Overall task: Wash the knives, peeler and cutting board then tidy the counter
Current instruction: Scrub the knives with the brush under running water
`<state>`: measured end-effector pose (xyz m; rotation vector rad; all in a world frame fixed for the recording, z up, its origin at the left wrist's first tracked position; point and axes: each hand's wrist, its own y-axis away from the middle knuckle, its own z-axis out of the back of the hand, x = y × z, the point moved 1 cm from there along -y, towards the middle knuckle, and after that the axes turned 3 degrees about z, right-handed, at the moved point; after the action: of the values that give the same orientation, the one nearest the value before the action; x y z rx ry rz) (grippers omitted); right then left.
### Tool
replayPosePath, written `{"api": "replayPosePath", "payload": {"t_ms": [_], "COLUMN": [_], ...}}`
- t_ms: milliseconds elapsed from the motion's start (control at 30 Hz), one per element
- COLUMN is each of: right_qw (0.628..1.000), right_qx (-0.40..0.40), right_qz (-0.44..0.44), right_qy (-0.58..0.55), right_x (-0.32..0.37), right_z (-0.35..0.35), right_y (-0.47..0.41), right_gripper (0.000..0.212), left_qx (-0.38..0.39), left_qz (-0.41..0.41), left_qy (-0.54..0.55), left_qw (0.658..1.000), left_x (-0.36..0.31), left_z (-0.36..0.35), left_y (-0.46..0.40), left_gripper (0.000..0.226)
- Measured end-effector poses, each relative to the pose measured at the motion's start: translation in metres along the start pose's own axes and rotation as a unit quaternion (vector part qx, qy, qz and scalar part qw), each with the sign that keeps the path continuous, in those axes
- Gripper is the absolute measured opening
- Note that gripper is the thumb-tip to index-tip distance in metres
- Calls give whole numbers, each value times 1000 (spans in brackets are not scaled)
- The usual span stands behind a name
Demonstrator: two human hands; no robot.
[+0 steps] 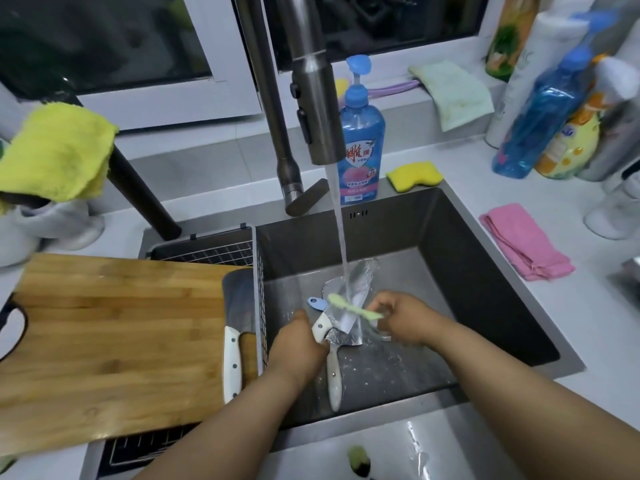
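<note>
The sink (485,289) has open floor toward 3 o'clock. The cutting board (114,341) overhangs its 9 o'clock rim. Left hand (298,351) grips a knife (343,313) under the stream; right hand (401,317) pinches what looks like a green peeler (349,308).

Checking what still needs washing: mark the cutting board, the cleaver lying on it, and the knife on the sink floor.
cutting board (114,337): head view, on its bare wooden face.
cleaver (231,362): head view, on its white handle.
knife on the sink floor (334,379): head view, on its white handle.
</note>
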<state>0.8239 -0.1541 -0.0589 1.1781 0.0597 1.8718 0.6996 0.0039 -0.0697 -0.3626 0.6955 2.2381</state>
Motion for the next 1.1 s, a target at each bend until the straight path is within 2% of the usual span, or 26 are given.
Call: {"api": "replayPosePath", "payload": {"t_ms": [33, 67, 167, 200, 233, 333, 367, 433, 500, 533, 667, 733, 833, 867, 967, 1000, 1033, 1100], "right_qw": [999, 1000, 991, 986, 987, 1000, 999, 997, 989, 987, 998, 998, 986, 987, 998, 998, 998, 996], "right_qx": [31, 25, -119, -144, -135, -7, 4, -60, -139, -149, -20, -39, -148, -142, -16, 4, -2, -80], "right_qz": [1, 0, -19, -22, -21, -18, -19, -29, -49, -51, -46, -45, -50, -51, -42, -37, -33, -39], "right_qy": [-19, -12, 63, 82, 80, -15, -35, -29, 33, 45, -30, -28, 60, 49, -48, -57, -55, -8], "right_x": [1, 0, -3, -3, -4, 1, 2, 0, -2, -3, 3, 4, 2, 1, 5, 5, 3, -2], "right_z": [-2, -2, 15, 19, 20, 8, 5, 10, 23, 25, 13, 15, 29, 29, 15, 11, 11, 18], "right_y": [2, 0, -9, -9, -8, -2, -1, -7, -9, -10, -7, -9, -12, -12, -6, -6, -7, -11], "right_gripper": [22, 22, 22, 22, 21, 20, 20, 23, 21, 20, 25, 25, 15, 15, 25, 26, 25, 17], "left_qx": [-1, -2, -5, -5, -4, -7, -10, -16, -19, -20, -21, -26, -30, -29, -27, -28, -29, -27], "left_qz": [-1, -1, -5, -8, -10, -11, -11, -14, -22, -25, -25, -24, -31, -33, -27, -23, -17, -6], "left_qy": [0, 2, 8, 6, 3, -4, -3, -3, -10, -13, -12, -8, -8, -9, -1, 6, 9, 10], "left_qw": [1000, 1000, 1000, 1000, 1000, 1000, 1000, 1000, 1000, 999, 999, 999, 999, 999, 999, 999, 999, 1000], "left_x": [0, -1, -4, -5, -7, -8, -9, -10, -11, -12, -9, -9, -11, -12, -13, -12, -12, -11], "left_z": [0, 1, 3, 3, 4, 6, 7, 9, 12, 13, 14, 16, 18, 19, 19, 19, 19, 19], "left_y": [0, 0, 0, 0, 1, 1, 2, 2, 3, 4, 5, 5, 5, 5, 6, 5, 5, 4], "left_gripper": [32, 32, 33, 32, 32, 29, 28, 28, 28, 28, 29, 29, 28, 28, 30, 31, 33, 35]}}
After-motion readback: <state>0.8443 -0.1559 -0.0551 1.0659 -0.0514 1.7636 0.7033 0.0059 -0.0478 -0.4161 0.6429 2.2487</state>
